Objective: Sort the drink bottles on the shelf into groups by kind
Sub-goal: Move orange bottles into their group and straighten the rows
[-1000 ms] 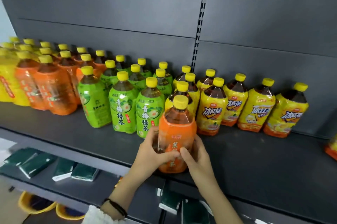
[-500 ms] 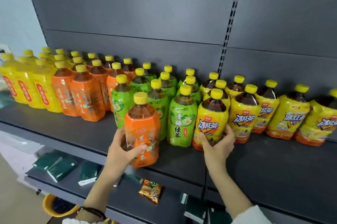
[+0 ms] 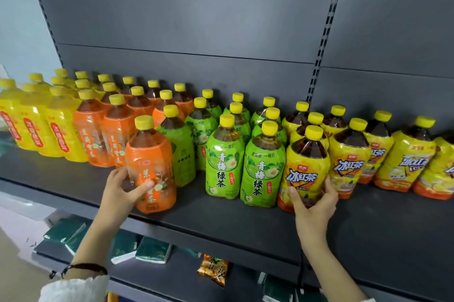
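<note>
Left hand (image 3: 120, 188): wrapped around the orange bottle (image 3: 151, 166), which stands near the front edge of the shelf (image 3: 221, 223), just beside the orange group.
Right hand (image 3: 313, 201): clasps the base of the front iced-tea bottle (image 3: 304, 169), also near the front edge.
Risk: the orange bottle may knock the green bottle (image 3: 180, 151) just beside it; the rows are tight, so one push could topple several.
Risk two: both bottles stand close to the front edge and could slip off.
Surface: dark matte shelf, flat.
Room: dark back panel (image 3: 196, 19) with slotted uprights; lower shelf with green packets (image 3: 152, 250).
</note>
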A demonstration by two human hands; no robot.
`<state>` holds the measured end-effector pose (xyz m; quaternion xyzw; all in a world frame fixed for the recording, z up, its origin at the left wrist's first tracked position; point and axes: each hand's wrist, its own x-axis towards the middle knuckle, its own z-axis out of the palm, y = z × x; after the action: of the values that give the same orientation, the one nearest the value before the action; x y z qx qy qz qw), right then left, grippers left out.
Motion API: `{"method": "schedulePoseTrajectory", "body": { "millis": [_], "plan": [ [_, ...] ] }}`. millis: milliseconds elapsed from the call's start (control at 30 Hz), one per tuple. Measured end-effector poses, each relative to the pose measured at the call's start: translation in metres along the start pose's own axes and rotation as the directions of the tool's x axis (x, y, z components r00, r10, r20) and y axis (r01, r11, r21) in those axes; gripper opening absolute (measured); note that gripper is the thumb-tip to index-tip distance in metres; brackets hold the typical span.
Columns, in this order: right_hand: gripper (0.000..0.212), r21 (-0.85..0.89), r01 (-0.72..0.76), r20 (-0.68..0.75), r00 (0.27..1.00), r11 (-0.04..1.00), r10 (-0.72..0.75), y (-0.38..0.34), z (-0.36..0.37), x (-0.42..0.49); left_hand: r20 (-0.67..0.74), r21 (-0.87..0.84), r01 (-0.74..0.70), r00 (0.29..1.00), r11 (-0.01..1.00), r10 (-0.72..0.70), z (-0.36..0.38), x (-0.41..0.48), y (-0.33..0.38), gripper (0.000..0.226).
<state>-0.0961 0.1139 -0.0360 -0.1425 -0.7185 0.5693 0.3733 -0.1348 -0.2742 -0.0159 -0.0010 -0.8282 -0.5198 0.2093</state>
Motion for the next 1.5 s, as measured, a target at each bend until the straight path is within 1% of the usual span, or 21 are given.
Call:
{"method": "schedulePoseTrajectory", "body": {
  "millis": [67, 167, 300, 367, 433, 500, 600, 633, 733, 800, 933, 967, 1000, 1067, 1100, 1233, 1300, 1367, 1500],
  "plan": [
    [0.087, 0.013, 0.005, 0.012, 1.0, 1.0, -0.005, 0.002, 0.0, 0.001, -0.031, -0.013, 0.023, 0.999, 1.0, -0.023, -0.008, 0.006, -0.012, 0.066],
    [0.087, 0.024, 0.007, 0.013, 1.0, 1.0, -0.008, 0.003, 0.0, 0.002, -0.064, -0.034, 0.056, 0.996, 0.998, -0.058, -0.014, 0.018, -0.023, 0.058],
    [0.086, 0.029, 0.009, 0.01, 1.0, 1.0, -0.01, 0.004, 0.001, 0.001, -0.156, 0.041, 0.077, 0.985, 0.996, -0.07, -0.004, 0.035, -0.011, 0.051],
    [0.087, 0.043, 0.004, 0.011, 1.0, 0.999, -0.004, 0.005, 0.002, 0.001, -0.174, 0.073, 0.088, 0.982, 0.993, -0.074, 0.002, 0.039, -0.007, 0.051],
    [0.087, 0.049, 0.006, 0.015, 1.0, 0.999, -0.007, 0.007, 0.001, 0.002, -0.155, 0.074, 0.082, 0.985, 0.994, -0.07, 0.004, 0.04, -0.009, 0.047],
    [0.087, 0.041, 0.008, 0.022, 1.0, 0.999, -0.009, 0.009, 0.001, 0.003, -0.107, 0.043, 0.056, 0.993, 0.998, -0.051, 0.002, 0.04, -0.011, 0.042],
    [0.087, 0.034, -0.001, 0.025, 1.0, 0.999, 0.0, 0.013, 0.002, 0.003, -0.014, 0.003, 0.017, 1.0, 1.0, -0.017, -0.002, 0.039, -0.013, 0.057],
    [0.088, 0.035, 0.001, 0.024, 1.0, 0.999, -0.002, 0.013, 0.003, 0.003, 0.013, -0.018, 0.0, 1.0, 1.0, 0.0, -0.002, 0.039, -0.014, 0.059],
    [0.087, 0.038, 0.0, 0.019, 1.0, 0.999, -0.001, 0.012, 0.005, 0.001, 0.087, -0.123, -0.028, 0.995, 0.992, 0.039, 0.002, 0.034, -0.011, 0.051],
    [0.087, 0.037, 0.01, 0.017, 1.0, 0.999, -0.011, 0.012, 0.004, 0.002, 0.057, -0.135, -0.046, 0.997, 0.99, 0.054, 0.007, 0.033, -0.008, 0.045],
    [0.088, 0.02, 0.017, 0.016, 1.0, 1.0, -0.017, 0.016, 0.001, 0.004, -0.064, -0.057, -0.033, 0.998, 0.998, 0.03, 0.019, 0.037, -0.015, 0.061],
    [0.088, 0.018, 0.015, 0.012, 1.0, 1.0, -0.015, 0.016, 0.001, 0.003, -0.085, -0.072, -0.023, 0.996, 0.997, 0.017, 0.023, 0.038, -0.016, 0.059],
    [0.087, 0.018, 0.013, 0.007, 1.0, 1.0, -0.013, 0.015, 0.002, 0.003, -0.116, -0.105, 0.004, 0.993, 0.994, -0.017, 0.028, 0.038, -0.013, 0.057],
    [0.087, 0.022, 0.013, 0.009, 1.0, 1.0, -0.013, 0.013, 0.003, 0.002, -0.181, -0.191, 0.067, 0.978, 0.979, -0.102, 0.037, 0.04, -0.003, 0.06],
    [0.086, 0.025, 0.014, 0.012, 1.0, 1.0, -0.015, 0.013, 0.003, 0.001, -0.207, -0.191, 0.084, 0.971, 0.978, -0.123, 0.042, 0.042, 0.0, 0.06],
    [0.089, 0.044, -0.011, 0.021, 1.0, 0.999, 0.01, 0.015, 0.001, 0.001, -0.279, -0.016, 0.095, 0.956, 0.995, -0.096, 0.054, 0.048, 0.003, 0.056],
    [0.091, 0.054, -0.019, 0.024, 1.0, 0.998, 0.018, 0.015, 0.001, 0.001, -0.279, 0.017, 0.113, 0.955, 0.993, -0.104, 0.053, 0.051, 0.002, 0.055],
    [0.091, 0.061, -0.022, 0.025, 0.999, 0.998, 0.021, 0.014, 0.002, 0.001, -0.263, 0.04, 0.091, 0.962, 0.995, -0.077, 0.049, 0.052, 0.003, 0.055],
    [0.086, 0.066, -0.01, 0.008, 1.0, 0.998, 0.01, 0.012, 0.003, 0.0, -0.295, -0.093, 0.101, 0.947, 0.991, -0.124, 0.043, 0.047, 0.009, 0.056]
  ]
}}
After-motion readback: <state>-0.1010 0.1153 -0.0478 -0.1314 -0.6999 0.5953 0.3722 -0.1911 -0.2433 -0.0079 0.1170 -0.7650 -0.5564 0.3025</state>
